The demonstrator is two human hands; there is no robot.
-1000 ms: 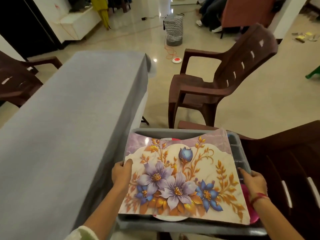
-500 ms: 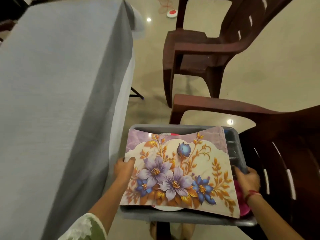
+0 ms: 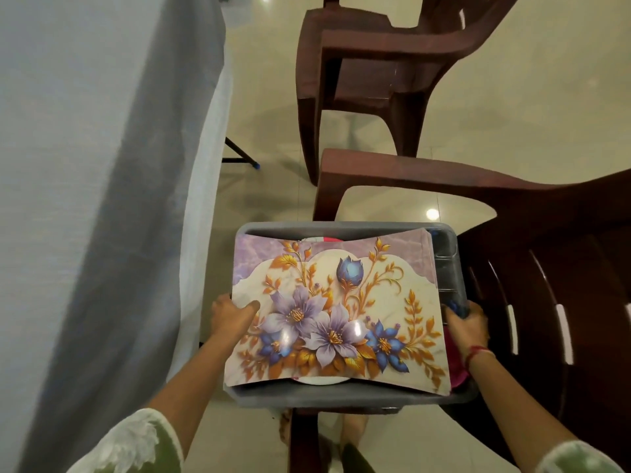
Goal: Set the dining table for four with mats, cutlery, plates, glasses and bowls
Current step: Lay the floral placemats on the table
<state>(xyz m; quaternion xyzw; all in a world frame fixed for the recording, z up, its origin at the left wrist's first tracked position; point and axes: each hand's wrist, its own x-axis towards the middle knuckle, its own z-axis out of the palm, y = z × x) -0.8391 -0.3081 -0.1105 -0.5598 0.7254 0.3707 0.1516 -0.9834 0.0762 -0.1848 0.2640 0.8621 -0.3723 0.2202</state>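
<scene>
fingers, your left hand [image 3: 230, 317]: pinching the floral mat [image 3: 368, 295] edge
fingers, your right hand [image 3: 467, 324]: curled on the tub [image 3: 341, 394] rim

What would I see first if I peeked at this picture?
The shiny rectangular mat printed with purple and blue flowers and gold leaves, lying over a grey plastic tub at the bottom middle. The left hand pinches its left edge, and the right hand curls at the tub's right rim. A grey-clothed table fills the left, with brown plastic chairs on the right.
</scene>
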